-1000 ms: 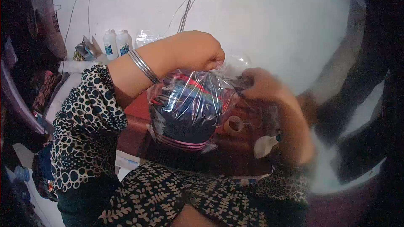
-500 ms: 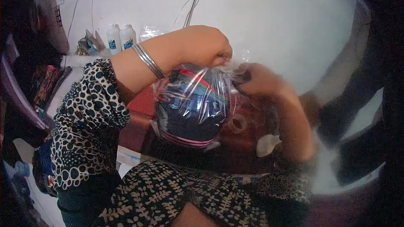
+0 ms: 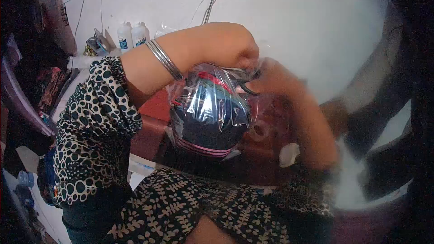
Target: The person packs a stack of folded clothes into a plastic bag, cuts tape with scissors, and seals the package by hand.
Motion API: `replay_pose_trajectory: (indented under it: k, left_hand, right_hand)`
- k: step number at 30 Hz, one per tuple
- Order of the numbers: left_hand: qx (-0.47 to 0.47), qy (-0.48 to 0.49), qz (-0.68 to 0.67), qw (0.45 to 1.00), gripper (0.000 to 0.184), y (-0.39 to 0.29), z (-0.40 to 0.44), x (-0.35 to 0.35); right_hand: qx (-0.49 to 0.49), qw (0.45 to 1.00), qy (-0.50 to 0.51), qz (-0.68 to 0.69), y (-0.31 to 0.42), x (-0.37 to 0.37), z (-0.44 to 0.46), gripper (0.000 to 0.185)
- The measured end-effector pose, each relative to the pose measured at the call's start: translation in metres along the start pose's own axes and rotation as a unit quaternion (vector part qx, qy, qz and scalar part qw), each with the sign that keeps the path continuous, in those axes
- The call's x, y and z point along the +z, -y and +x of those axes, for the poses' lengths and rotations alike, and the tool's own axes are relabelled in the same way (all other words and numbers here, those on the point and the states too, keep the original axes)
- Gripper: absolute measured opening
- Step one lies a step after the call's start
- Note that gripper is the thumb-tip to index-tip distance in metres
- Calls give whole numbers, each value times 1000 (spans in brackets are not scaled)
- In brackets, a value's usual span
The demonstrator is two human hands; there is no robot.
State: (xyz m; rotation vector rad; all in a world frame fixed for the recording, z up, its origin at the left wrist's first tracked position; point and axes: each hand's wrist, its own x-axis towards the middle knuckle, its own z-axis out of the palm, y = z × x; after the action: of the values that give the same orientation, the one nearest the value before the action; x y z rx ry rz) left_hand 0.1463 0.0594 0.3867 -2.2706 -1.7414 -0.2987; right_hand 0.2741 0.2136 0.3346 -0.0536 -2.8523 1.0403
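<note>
A clear plastic bag (image 3: 210,113) packed with folded dark cloth, with red and pink edges showing, hangs upright in front of me. My left hand (image 3: 244,52) is closed on the gathered top of the bag. Just right of it, my right hand (image 3: 271,79) is closed too, at the bag's neck. A dark, thin loop (image 3: 247,88) shows at the fingers of my right hand; whether it is a band or a tool handle I cannot tell.
Two white bottles (image 3: 139,35) stand at the back left near a metallic object (image 3: 100,41). Below the bag is a dark red surface (image 3: 151,129) with a pale round item (image 3: 289,154). Cables hang on the wall.
Both hands and the bag have shifted slightly up and right in view. The dark loop at my right hand now shows more clearly beside the bag's neck.
</note>
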Motion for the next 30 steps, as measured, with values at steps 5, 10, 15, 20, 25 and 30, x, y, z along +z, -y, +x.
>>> replay_pose_trajectory:
  k: [5,10,15,20,25,30]
  left_hand:
    - [39,-39,-86,995,18,2,2,-4]
    - [26,-34,-92,995,19,-2,0,-32]
    - [13,-31,-107,994,18,1,2,-45]
    - [-5,-22,-157,987,16,-1,8,-53]
    - [1,-44,-166,985,16,-9,15,-61]
    - [-55,-1,-178,983,16,-17,13,-49]
  right_hand:
    - [-75,992,3,98,-21,12,18,51]
    - [-96,995,2,-37,31,-1,21,59]
    - [-30,998,48,-29,45,-18,25,51]
    - [-57,995,76,42,38,-14,42,49]
    - [-10,995,56,87,58,-4,42,41]
    - [-138,985,5,99,4,21,56,36]
